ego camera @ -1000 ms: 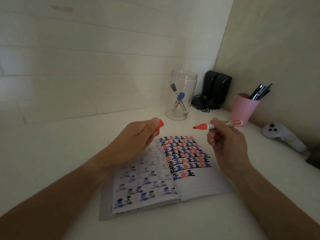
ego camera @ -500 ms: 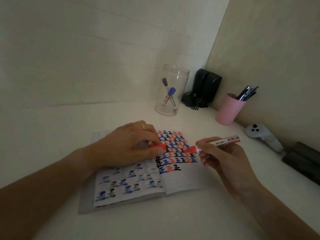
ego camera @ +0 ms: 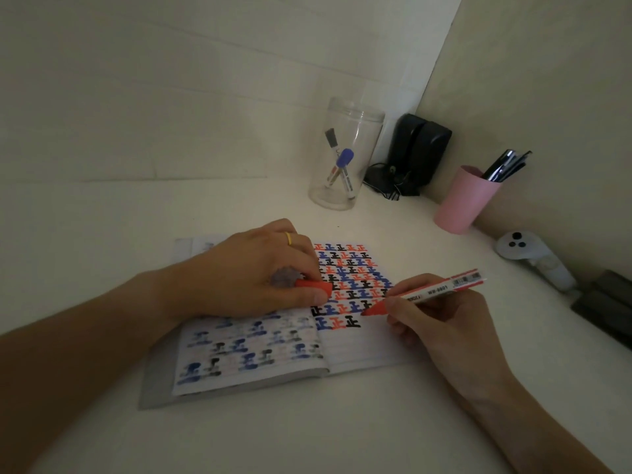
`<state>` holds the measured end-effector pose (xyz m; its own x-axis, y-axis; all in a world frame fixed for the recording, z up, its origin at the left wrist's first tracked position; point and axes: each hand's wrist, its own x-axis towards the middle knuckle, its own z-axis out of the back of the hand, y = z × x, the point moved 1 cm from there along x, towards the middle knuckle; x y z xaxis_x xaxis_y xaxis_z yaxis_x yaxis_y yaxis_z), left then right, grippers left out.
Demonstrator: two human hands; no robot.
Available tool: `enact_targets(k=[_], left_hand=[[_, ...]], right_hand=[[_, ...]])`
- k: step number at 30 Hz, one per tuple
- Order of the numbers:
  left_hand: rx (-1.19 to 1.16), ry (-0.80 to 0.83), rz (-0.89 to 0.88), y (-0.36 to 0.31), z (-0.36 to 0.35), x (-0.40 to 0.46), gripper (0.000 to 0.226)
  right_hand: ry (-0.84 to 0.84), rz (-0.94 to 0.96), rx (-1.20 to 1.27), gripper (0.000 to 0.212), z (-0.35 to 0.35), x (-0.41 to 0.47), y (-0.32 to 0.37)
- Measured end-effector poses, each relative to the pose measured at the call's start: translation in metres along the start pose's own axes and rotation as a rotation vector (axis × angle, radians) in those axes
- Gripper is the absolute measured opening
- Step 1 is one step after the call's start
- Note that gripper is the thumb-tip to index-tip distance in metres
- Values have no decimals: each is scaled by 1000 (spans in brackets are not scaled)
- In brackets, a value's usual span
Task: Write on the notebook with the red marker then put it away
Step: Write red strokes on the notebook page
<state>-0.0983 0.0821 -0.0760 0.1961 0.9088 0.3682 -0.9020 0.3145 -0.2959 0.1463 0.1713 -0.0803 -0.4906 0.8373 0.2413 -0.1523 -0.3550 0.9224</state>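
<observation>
A: What changed in the last second?

B: Both hands came down from mid-air. The right hand [ego camera: 441,323], its grip closed around the uncapped white-barrelled red marker [ego camera: 424,295], has brought the tip to the open lined paper notebook [ego camera: 355,350], at the blank spot just at 3 o'clock of the last black character.

A: And the other hand?

B: The left hand [ego camera: 253,275] now rests on the left page, pinching the red plastic cap [ego camera: 313,286]. The page is steadied, so I'd judge writing is about to start.

A: And putting it away?

B: Not yet; the clear plastic jar [ego camera: 345,155] stands at 12 o'clock on the white tabletop [ego camera: 342,432].
</observation>
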Motion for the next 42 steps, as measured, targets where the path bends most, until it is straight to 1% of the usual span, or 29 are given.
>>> enact_targets(k=[5,10,17,21,30,33,36,42], left_hand=[[-22,-4,-6,1,-1,-1,38],[-24,-7,-10,1,0,-1,39],[-23,-5,0,1,0,0,39],[-29,1,1,1,0,-1,40],[-27,4,7,1,0,-1,39],[-30,6,8,1,1,-1,40],[-30,4,6,2,0,-1,40],[-36,3,3,2,0,-1,39]], right_hand=[[25,2,-44,3,-1,-1,2],[-21,-19,-86,5,0,0,0],[6,-6,-60,7,-1,0,2],[5,-2,-62,13,-1,-1,2],[-34,-9,-66,11,1,1,1],[11,10,-27,12,1,0,2],[54,26,-39,10,0,-2,3],[56,35,-35,13,0,-2,4]])
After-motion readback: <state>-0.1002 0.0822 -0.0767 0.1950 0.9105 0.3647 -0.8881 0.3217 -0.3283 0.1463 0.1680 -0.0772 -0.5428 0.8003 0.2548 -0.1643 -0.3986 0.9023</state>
